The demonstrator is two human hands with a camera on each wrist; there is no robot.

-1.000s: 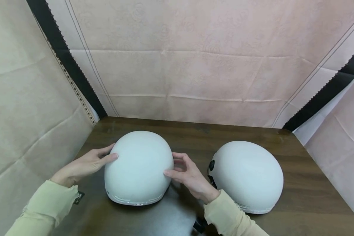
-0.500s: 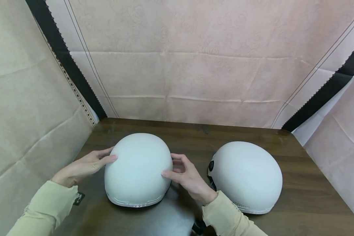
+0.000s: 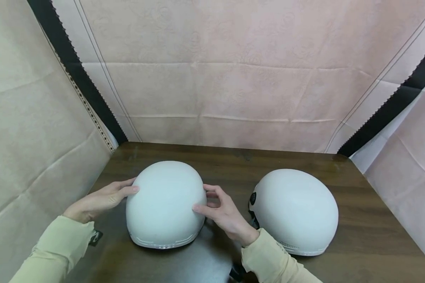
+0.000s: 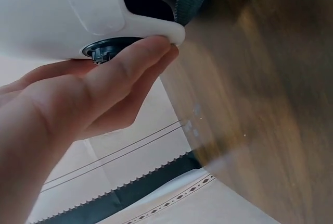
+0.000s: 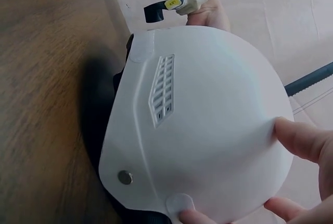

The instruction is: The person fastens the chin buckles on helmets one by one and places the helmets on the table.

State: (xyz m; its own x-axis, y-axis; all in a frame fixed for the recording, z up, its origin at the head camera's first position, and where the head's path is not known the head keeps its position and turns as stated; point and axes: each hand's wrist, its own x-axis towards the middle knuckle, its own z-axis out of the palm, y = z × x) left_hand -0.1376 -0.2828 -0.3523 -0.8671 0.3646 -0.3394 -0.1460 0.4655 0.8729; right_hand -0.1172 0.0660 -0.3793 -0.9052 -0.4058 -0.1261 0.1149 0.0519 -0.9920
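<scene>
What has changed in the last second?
The left helmet sits slightly lower in the head view; whether lowered or drawn nearer, I can't tell. The left hand and right hand went with it. Nothing was newly grasped or let go. The right helmet stayed put.

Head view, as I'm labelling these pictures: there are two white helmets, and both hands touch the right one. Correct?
Not the right helmet: in the head view, the left hand and right hand touch the left helmet. There are indeed two white helmets.
</scene>
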